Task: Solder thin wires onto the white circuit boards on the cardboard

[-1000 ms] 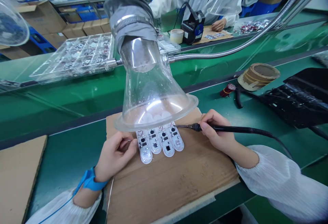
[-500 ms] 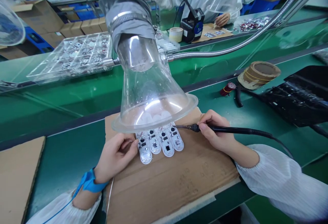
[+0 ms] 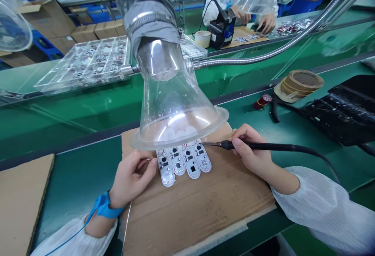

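Several small white circuit boards (image 3: 184,163) lie side by side on a cardboard sheet (image 3: 199,205), their far ends under a clear funnel hood (image 3: 172,107). My right hand (image 3: 249,150) grips a black soldering iron (image 3: 263,146) like a pen, its tip pointing left at the rightmost board. My left hand (image 3: 131,178) pinches a thin solder wire (image 3: 126,224) whose end points at the leftmost board. A blue strap (image 3: 102,207) circles my left wrist.
A flexible metal hose (image 3: 263,53) holds the hood. A tape roll (image 3: 299,84), a red-wire spool (image 3: 262,102) and a black tray (image 3: 342,111) lie at the right. A clear parts tray (image 3: 88,64) sits beyond the green conveyor. Another person works at the far bench (image 3: 249,10).
My hands and the iron stay almost still at the boards. The person at the far bench has moved their hands down to their work area.
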Demonstrator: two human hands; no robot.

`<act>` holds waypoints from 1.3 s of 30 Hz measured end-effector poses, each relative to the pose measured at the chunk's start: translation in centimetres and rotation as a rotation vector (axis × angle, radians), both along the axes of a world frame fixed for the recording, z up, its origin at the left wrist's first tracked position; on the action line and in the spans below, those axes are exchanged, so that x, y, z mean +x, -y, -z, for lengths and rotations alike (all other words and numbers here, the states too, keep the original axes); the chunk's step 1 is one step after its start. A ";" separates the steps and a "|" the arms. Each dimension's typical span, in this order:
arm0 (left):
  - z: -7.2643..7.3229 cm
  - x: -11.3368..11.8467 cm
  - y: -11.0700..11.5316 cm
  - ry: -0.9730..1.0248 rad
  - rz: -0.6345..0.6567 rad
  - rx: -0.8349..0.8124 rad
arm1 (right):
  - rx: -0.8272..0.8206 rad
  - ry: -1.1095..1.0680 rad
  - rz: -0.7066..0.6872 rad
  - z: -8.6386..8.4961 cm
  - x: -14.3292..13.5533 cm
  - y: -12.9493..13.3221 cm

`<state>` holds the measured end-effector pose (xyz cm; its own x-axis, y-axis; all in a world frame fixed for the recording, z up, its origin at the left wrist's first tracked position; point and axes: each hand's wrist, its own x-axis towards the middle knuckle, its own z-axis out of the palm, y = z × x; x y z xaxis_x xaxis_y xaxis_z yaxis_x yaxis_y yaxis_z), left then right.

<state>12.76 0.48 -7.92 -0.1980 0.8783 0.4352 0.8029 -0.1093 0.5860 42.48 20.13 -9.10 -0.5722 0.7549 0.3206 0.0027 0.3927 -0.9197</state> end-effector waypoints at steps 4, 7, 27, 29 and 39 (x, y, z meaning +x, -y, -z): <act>-0.1 0.0 0.1 -0.010 -0.007 -0.001 | 0.051 0.068 -0.034 -0.5 -0.4 0.3; -0.4 0.1 -0.1 -0.029 0.013 0.005 | 0.119 0.090 -0.046 -0.8 -0.6 0.3; -0.2 0.1 -0.3 0.075 -0.033 0.083 | 0.029 -0.088 0.051 -0.7 -0.3 0.7; -0.2 0.0 -0.3 0.087 -0.033 0.103 | -0.006 -0.094 0.076 -0.9 -0.8 1.3; 0.0 -0.1 -0.4 0.090 -0.004 0.037 | 0.129 0.024 -0.031 -0.3 -2.1 1.8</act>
<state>12.70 0.90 -7.96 -0.2418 0.8608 0.4478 0.7475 -0.1290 0.6516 40.39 18.31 -8.76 -0.6028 0.6905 0.3998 0.0099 0.5075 -0.8616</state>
